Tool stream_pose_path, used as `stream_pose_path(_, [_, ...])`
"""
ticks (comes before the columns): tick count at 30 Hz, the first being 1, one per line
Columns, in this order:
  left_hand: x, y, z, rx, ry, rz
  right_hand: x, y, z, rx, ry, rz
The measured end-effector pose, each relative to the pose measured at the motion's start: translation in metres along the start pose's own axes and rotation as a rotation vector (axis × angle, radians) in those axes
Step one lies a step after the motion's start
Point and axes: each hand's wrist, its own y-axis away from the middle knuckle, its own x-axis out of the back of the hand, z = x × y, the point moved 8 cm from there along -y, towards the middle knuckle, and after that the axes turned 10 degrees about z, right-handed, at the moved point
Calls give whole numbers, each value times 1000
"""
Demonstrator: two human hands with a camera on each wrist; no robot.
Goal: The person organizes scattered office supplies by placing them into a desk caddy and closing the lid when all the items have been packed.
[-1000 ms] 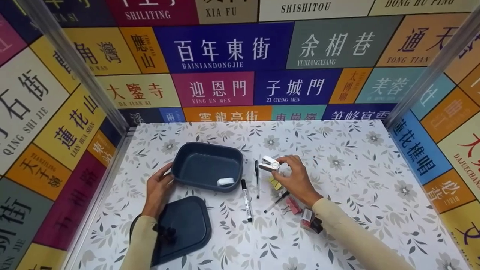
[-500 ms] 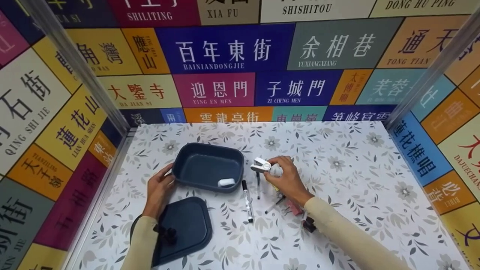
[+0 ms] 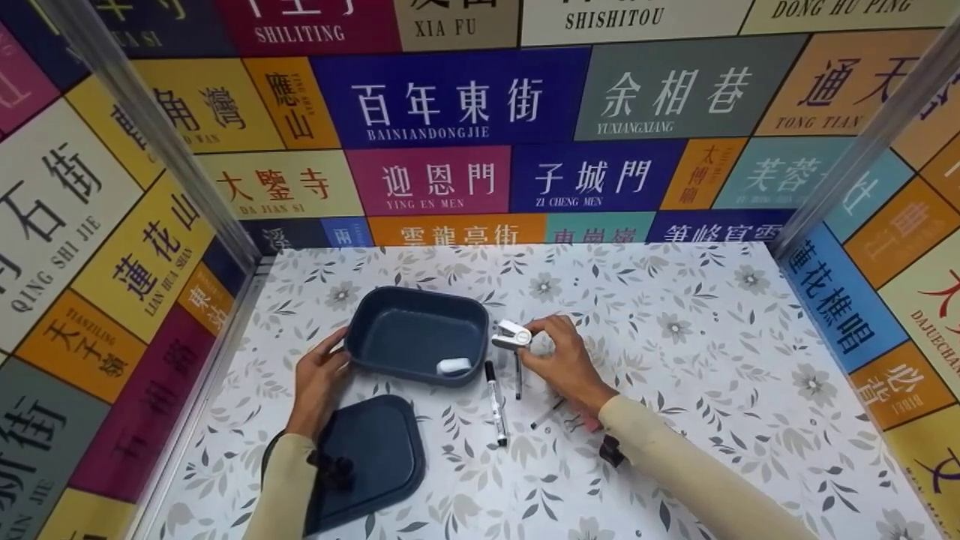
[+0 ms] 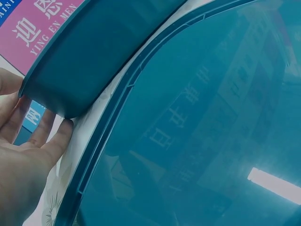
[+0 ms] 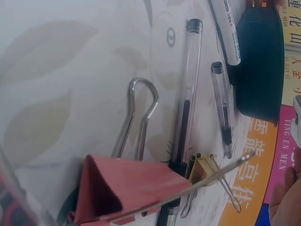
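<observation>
My right hand (image 3: 566, 360) holds a small white stapler (image 3: 512, 334) just off the right wall of the dark blue box (image 3: 416, 330), apart from it. The stapler's jaws gape toward the box. Thumb and fingertips grip its rear end. In the right wrist view only a sliver of the stapler (image 5: 297, 117) shows at the edge. At the box's left end, my left hand (image 3: 319, 382) touches the outer wall and rim; its fingers (image 4: 42, 134) look fairly straight in the left wrist view. Inside the box lies a white rounded oblong piece (image 3: 454, 365).
The box's lid (image 3: 375, 457) lies beside my left forearm. Right of the box are a black-capped marker (image 3: 496, 405) and a clear pen (image 3: 518, 379). A second pen (image 5: 188, 94), a red binder clip (image 5: 131, 188) and a yellow binder clip (image 5: 204, 169) lie near my right hand.
My right hand has carried the stapler leftward, closer to the box. The yellow clip has become hidden behind the hand in the head view. My left hand and the box stay put.
</observation>
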Motion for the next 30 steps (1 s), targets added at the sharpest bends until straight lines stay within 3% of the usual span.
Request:
stream_pose_path(8, [-1,1,-1,34,28,-11,-9,-1,-5,12,1,-18])
stream_pose_path(19, [1,0,-2,14,9,-12,-27,1,-9,38,14,-76])
stream_pose_path(30, [1,-1,-1,-2,-6,3,-39,2,-12,-15,0,-100])
